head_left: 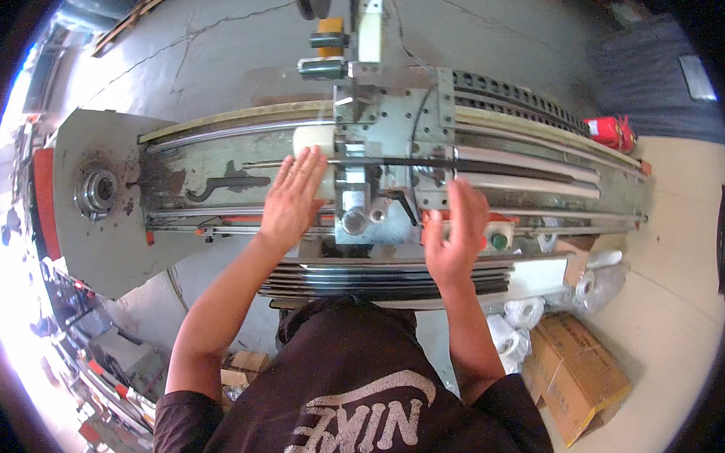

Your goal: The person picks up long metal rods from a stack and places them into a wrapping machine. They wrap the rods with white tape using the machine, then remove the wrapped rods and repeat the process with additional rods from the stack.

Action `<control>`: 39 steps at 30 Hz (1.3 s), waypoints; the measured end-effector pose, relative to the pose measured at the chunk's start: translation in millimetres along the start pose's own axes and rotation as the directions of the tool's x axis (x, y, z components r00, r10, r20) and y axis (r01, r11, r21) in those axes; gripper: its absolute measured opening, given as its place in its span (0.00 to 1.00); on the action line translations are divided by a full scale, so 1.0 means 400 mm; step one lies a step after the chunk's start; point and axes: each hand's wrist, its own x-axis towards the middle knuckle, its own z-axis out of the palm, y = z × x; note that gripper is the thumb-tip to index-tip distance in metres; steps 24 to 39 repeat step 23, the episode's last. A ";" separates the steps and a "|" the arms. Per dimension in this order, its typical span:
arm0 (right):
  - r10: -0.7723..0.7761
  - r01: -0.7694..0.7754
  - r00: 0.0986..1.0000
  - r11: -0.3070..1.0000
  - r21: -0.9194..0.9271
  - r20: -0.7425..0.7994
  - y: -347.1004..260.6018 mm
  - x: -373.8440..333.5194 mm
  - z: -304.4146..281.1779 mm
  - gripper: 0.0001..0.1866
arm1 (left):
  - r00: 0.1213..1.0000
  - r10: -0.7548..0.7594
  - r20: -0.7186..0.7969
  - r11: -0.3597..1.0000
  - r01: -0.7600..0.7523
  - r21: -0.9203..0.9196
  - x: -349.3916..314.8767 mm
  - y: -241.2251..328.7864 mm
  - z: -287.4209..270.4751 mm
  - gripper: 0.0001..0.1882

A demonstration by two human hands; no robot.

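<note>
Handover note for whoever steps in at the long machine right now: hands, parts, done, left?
Left hand: open, palm flat on the machine bed, fingers at a white roller.
Right hand: open, holding nothing, beside the central carriage, over the button panel with the green button.
Stack of metal strips lies along the near edge.
Done: cannot tell from this view.
Left: neither hand grips anything yet; check the roller and carriage.

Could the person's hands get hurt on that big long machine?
Maybe. The left hand lies flat on the white roller beside the metal carriage; if either moved, fingers might be pinched. The right hand hovers by the green button and could bump it. The stacked metal strips near the person's body may have sharp edges.
</note>
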 end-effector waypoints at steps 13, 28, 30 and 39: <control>0.441 -0.363 0.896 0.786 -0.500 0.044 0.183 -0.232 -0.174 0.30 | 0.997 0.054 -0.059 0.998 -0.053 0.020 -0.007 -0.013 0.018 0.46; -0.018 -0.047 0.903 0.989 0.139 0.430 -0.170 -0.246 0.091 0.21 | 0.993 0.076 -0.088 0.997 -0.076 0.000 -0.019 -0.019 0.010 0.50; -0.018 -0.047 0.903 0.989 0.139 0.430 -0.170 -0.246 0.091 0.21 | 0.993 0.076 -0.088 0.997 -0.076 0.000 -0.019 -0.019 0.010 0.50; -0.018 -0.047 0.903 0.989 0.139 0.430 -0.170 -0.246 0.091 0.21 | 0.993 0.076 -0.088 0.997 -0.076 0.000 -0.019 -0.019 0.010 0.50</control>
